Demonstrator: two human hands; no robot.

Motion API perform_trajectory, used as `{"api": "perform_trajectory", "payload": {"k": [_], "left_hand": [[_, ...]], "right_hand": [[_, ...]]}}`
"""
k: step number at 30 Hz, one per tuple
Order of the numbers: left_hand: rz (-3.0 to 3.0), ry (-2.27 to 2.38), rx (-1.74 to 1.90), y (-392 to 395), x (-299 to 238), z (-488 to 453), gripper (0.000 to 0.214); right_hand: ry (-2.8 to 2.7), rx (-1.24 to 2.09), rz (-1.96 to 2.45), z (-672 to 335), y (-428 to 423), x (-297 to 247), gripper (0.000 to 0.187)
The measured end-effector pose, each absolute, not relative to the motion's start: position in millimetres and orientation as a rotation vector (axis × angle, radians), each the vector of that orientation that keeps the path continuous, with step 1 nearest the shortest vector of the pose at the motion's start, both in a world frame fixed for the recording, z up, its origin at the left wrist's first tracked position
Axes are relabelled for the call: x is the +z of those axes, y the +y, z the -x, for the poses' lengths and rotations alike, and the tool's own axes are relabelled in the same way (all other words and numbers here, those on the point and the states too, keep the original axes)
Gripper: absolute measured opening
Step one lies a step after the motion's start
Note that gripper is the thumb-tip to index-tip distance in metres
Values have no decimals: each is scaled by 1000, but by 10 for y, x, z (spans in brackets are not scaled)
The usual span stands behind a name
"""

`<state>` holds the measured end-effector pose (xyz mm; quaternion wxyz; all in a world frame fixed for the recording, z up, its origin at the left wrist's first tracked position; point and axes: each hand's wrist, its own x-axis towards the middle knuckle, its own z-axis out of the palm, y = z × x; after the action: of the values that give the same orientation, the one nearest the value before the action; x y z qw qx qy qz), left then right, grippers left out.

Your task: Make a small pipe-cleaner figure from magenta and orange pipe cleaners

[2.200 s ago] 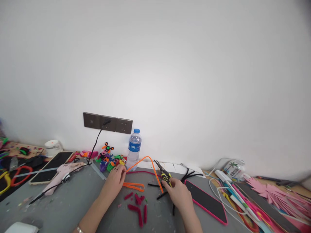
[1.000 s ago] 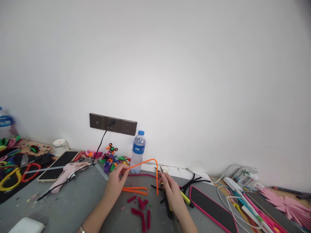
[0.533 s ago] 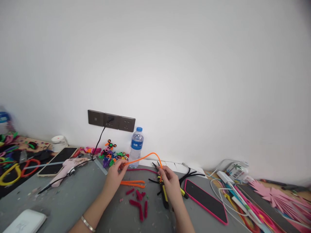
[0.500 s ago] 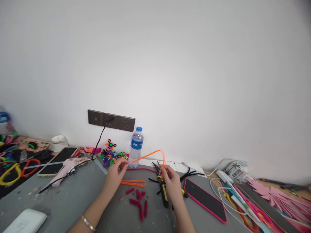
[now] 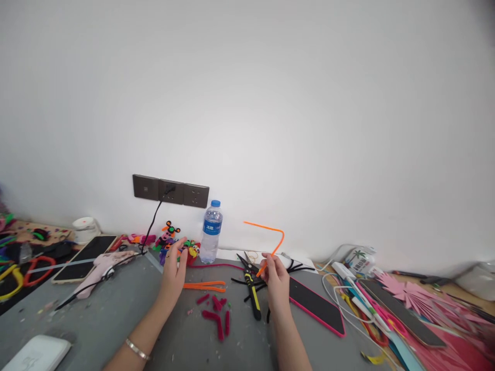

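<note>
A bent orange pipe cleaner [image 5: 281, 236] is pinched near its lower end in my right hand [image 5: 276, 275], its free end pointing left in front of the wall. My left hand [image 5: 175, 268] holds nothing, thumb and fingers apart, in front of several colourful pipe-cleaner figures [image 5: 168, 234]. Between the hands, folded orange pipe cleaners [image 5: 204, 286] lie on the grey mat [image 5: 185, 340]. Short crimson pipe-cleaner pieces [image 5: 218, 322] are scattered nearer to me. Pliers with yellow and black handles [image 5: 252, 293] rest left of my right hand, jaws towards the wall.
Against the wall stands a water bottle [image 5: 211, 234]. At right are a pink-cased phone [image 5: 317, 306], white cables and pink paper fans [image 5: 410, 291]. A pink glue gun [image 5: 98, 270], another phone [image 5: 83, 260] and scissors [image 5: 38, 272] lie left; a white device [image 5: 38, 354] sits front left.
My left hand has let go of the orange pipe cleaner's end and moved left, fingers spreading. My right hand still holds the pipe cleaner, whose free end has swung up. The view shifted slightly.
</note>
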<state>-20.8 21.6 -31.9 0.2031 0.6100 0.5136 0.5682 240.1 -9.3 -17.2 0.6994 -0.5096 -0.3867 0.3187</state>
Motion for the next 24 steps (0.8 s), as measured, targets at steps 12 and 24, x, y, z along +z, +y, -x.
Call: {"api": "perform_trajectory", "payload": {"k": [12,24], "left_hand": [[-1912,1177,1211,47,-227,35,38],[-1789,1495,1541,3,-171,89,25]], "right_hand": [[-1452,568,1263,-2206,-92,-287,38],[-1352,746,1218,-2103,-163,-178,39]]}}
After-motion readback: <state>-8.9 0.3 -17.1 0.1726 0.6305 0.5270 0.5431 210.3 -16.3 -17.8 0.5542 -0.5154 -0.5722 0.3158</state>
